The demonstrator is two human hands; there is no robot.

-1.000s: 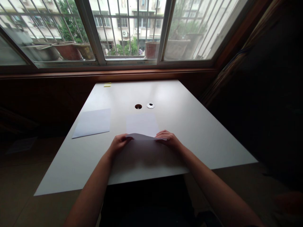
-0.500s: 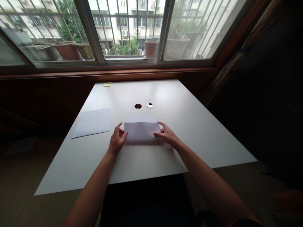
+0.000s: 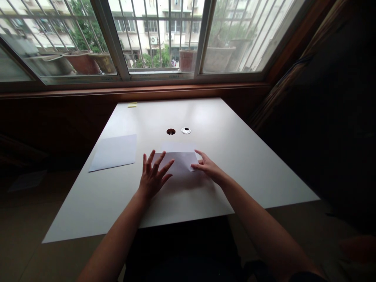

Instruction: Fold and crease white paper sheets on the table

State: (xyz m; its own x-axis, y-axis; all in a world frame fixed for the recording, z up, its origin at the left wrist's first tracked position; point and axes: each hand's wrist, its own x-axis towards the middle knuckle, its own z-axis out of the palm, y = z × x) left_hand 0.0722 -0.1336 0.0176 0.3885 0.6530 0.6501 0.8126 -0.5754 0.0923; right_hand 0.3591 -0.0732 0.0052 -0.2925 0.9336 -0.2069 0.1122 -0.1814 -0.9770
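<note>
A sheet of white paper (image 3: pixel 183 160), bent or folded across so that part of it stands toward me, is at the middle of the white table. My right hand (image 3: pixel 207 166) pinches its right edge between thumb and fingers. Fingers spread, my left hand (image 3: pixel 154 176) is over the paper's left part and hides some of it; whether it touches the paper I cannot tell. Behind the crease, a paler strip of paper lies toward the window.
More white paper (image 3: pixel 114 152) lies on the table's (image 3: pixel 249 176) left side. A round hole (image 3: pixel 170 131) and a round cap (image 3: pixel 186 130) are beyond the paper. Yellow sticky notes (image 3: pixel 132 105) lie at the far left edge, below a barred window.
My left hand has let go of the paper's left edge, spread its fingers and come over the sheet. My right hand keeps its hold in nearly the same place.
</note>
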